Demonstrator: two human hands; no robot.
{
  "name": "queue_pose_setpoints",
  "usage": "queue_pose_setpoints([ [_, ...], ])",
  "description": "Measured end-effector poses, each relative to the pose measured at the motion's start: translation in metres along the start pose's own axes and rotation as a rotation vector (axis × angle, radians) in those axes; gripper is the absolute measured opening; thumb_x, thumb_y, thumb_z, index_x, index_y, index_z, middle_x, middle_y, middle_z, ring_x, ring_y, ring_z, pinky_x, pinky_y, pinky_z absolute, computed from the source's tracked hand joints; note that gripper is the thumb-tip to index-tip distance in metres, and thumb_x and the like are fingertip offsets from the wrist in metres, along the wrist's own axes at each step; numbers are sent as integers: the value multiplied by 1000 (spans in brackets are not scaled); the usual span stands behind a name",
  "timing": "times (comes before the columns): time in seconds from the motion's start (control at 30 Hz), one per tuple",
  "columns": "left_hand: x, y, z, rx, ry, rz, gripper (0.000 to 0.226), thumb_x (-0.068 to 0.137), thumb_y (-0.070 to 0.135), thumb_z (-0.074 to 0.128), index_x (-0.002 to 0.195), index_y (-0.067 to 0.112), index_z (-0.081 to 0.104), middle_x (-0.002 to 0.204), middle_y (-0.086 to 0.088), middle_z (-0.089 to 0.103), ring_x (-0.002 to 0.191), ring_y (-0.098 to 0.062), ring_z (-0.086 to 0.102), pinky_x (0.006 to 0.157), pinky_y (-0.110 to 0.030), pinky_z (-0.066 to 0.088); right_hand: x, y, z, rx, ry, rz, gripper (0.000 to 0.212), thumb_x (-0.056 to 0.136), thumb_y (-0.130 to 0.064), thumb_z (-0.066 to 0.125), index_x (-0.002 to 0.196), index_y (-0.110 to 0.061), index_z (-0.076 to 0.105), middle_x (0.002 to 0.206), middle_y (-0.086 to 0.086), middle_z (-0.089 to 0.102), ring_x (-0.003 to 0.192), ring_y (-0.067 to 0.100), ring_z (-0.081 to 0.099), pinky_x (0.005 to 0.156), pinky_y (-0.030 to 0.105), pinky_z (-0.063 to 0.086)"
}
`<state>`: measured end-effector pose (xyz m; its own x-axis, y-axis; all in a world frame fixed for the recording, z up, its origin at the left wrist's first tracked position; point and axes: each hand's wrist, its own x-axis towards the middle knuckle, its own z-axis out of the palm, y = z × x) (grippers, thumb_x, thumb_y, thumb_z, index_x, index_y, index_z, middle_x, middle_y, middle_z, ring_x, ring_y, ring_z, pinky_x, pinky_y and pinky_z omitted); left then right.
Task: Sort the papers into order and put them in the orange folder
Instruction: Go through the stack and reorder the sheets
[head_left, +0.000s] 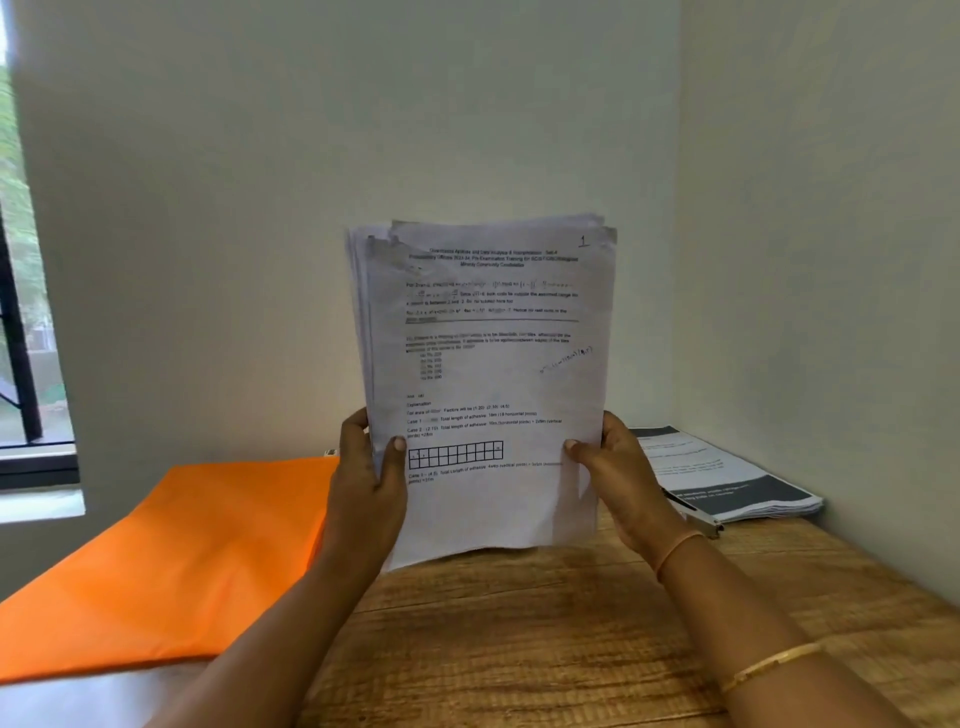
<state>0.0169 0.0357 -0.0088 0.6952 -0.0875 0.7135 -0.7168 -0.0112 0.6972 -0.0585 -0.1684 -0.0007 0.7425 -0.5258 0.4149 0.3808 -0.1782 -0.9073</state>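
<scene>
A stack of printed papers (488, 364) stands upright in front of me, its bottom edge resting on or just above the wooden table (519, 623). The front sheet bears a handwritten "1" at its top right corner. My left hand (369, 467) grips the stack's lower left edge, thumb on the front. My right hand (618, 473) grips the lower right edge the same way. The orange folder (171, 566) lies closed and flat on the table to the left, partly over the table's left edge.
A pile of printed booklets with dark bands (727, 478) lies at the back right by the wall. A stapler-like tool (696, 514) lies in front of it. Walls close off the back and right. A window (26, 312) is at the left.
</scene>
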Motion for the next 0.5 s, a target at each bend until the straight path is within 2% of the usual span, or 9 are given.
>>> queue_pose_setpoints([
  [0.13,-2,-6,2,75,-87,-23,22,96,19,49,115,22,38,96,17,54,80,-2,59,56,-9,50,-2,3,4,-31,11,-44,21,97,-18,50,117,-23,49,115,0,60,105,19,56,90,32,46],
  [0.3,-1,-3,1,69,-27,26,18,95,16,50,111,17,43,94,16,56,77,-2,60,56,-10,49,-4,-1,6,-67,99,-149,10,98,-16,46,106,-15,52,100,-4,60,89,9,55,77,21,46],
  [0.5,-1,-8,1,87,-46,24,17,95,15,51,110,17,43,97,9,59,80,-4,61,57,-11,51,-4,1,7,-107,122,-155,11,98,-15,46,107,-12,52,101,-2,60,89,13,56,68,18,43],
])
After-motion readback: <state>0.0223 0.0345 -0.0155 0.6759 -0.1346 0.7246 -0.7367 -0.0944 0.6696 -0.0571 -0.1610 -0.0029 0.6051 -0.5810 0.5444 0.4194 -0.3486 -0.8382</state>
